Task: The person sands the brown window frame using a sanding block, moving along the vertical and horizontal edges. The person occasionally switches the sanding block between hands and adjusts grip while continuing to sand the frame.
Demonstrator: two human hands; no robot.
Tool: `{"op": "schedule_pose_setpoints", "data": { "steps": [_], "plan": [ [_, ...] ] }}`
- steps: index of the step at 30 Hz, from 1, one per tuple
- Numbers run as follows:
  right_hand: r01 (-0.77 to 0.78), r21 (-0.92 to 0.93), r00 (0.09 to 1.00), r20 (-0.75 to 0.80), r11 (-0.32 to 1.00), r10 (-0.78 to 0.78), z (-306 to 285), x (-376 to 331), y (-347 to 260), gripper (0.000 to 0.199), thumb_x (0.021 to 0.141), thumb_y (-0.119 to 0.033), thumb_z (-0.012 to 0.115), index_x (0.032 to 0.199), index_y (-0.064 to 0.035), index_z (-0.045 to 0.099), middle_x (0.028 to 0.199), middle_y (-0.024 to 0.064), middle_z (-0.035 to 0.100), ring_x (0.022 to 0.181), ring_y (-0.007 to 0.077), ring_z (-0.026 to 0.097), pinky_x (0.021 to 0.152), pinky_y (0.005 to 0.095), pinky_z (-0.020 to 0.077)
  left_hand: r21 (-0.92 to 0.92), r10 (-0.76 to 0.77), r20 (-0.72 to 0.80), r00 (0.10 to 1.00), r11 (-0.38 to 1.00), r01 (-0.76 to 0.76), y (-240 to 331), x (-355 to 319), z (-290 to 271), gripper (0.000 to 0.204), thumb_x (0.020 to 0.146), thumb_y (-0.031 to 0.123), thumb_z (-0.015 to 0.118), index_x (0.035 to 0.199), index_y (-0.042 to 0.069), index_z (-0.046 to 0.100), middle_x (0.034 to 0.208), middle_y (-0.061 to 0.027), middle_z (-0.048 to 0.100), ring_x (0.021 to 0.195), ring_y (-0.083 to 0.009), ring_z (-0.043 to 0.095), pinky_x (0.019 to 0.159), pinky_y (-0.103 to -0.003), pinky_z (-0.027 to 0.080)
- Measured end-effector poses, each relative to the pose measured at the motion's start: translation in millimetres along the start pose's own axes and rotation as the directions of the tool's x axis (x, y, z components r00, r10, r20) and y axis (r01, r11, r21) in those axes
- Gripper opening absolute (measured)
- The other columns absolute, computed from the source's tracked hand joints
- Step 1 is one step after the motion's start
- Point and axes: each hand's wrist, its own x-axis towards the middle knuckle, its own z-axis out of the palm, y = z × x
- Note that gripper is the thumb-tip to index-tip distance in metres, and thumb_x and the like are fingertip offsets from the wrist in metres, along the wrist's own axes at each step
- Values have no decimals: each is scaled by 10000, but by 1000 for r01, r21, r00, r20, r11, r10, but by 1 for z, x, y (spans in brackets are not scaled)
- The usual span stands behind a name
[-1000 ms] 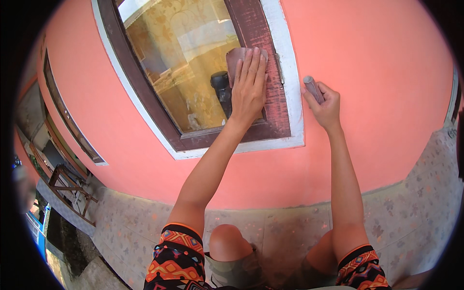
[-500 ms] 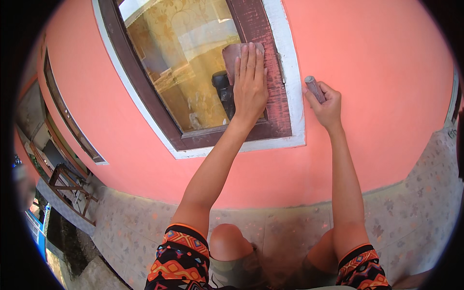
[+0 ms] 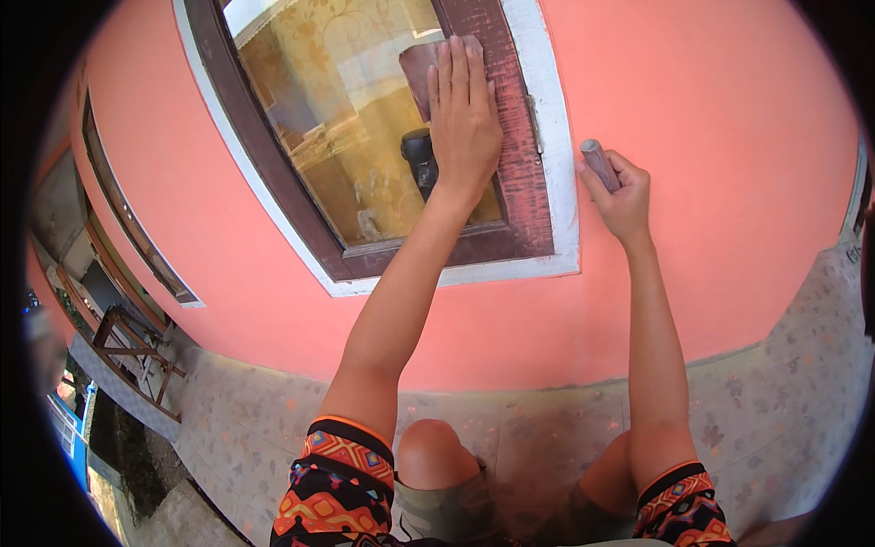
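Note:
My left hand (image 3: 467,128) lies with long, straight fingers on a brown sheet of sandpaper (image 3: 417,71), pressing it against the right side of the window's dark wooden frame (image 3: 515,118). One corner of the sheet sticks out over the glass (image 3: 337,118). Along that side the brown finish is scuffed, with pinkish streaks showing. My right hand (image 3: 627,201) is closed round a small greyish-brown roll (image 3: 597,159) that looks like rolled-up sandpaper. It hovers beside the white window surround (image 3: 556,182), near the pink wall (image 3: 711,182).
A metal hinge (image 3: 535,123) sits on the frame's right edge. Behind the glass a dark object (image 3: 419,159) shows, possibly a reflection. My knees (image 3: 436,456) are bent above the tiled floor (image 3: 738,410). A wooden stand (image 3: 137,356) and another window (image 3: 128,201) are at the left.
My left hand and the sandpaper have slid up along the frame and slightly left. The right hand with its roll has shifted slightly right.

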Motion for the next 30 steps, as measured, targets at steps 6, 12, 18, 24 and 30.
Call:
{"op": "schedule_pose_setpoints", "data": {
  "steps": [6,12,18,24,30],
  "plan": [
    [-22,-31,1000,13,999,22,0,0,-2,204,980,-202,831,977,-2,794,693,-46,617,650,39,512,583,257,394,17,16,60,998,1000,-17,12,-34,-14,501,1114,128,543,1565,-86,512,1682,-261,460,1605,-415,383,1310,-576,286],
    [-18,-38,1000,14,999,18,-1,-1,-2,205,982,-200,834,982,1,795,723,-33,673,681,39,562,612,257,442,117,48,9,999,992,-48,-22,60,9,544,1148,143,454,1634,-94,398,1695,-301,405,1625,-444,306,1354,-534,220],
    [-60,10,998,26,998,59,-1,-2,0,201,983,-200,831,1008,-3,806,729,-30,674,685,39,560,613,259,441,34,-6,48,999,999,5,12,-18,-7,509,1089,127,583,1555,-76,539,1685,-252,466,1620,-401,368,1313,-579,277],
    [-50,-30,998,24,998,50,0,-2,-1,208,983,-206,831,1012,-1,809,723,-28,668,678,44,559,612,262,438,5,21,106,994,1000,-22,15,-48,-14,495,1096,139,579,1546,-65,554,1681,-242,475,1621,-400,364,1317,-575,270],
    [-9,-20,1000,6,1000,10,2,-2,-2,201,985,-191,829,1012,7,805,726,-28,669,675,46,560,612,260,440,33,86,-12,996,996,-85,-22,57,15,521,1133,145,483,1599,-87,458,1689,-281,431,1627,-423,322,1345,-544,230]
  ]
}}
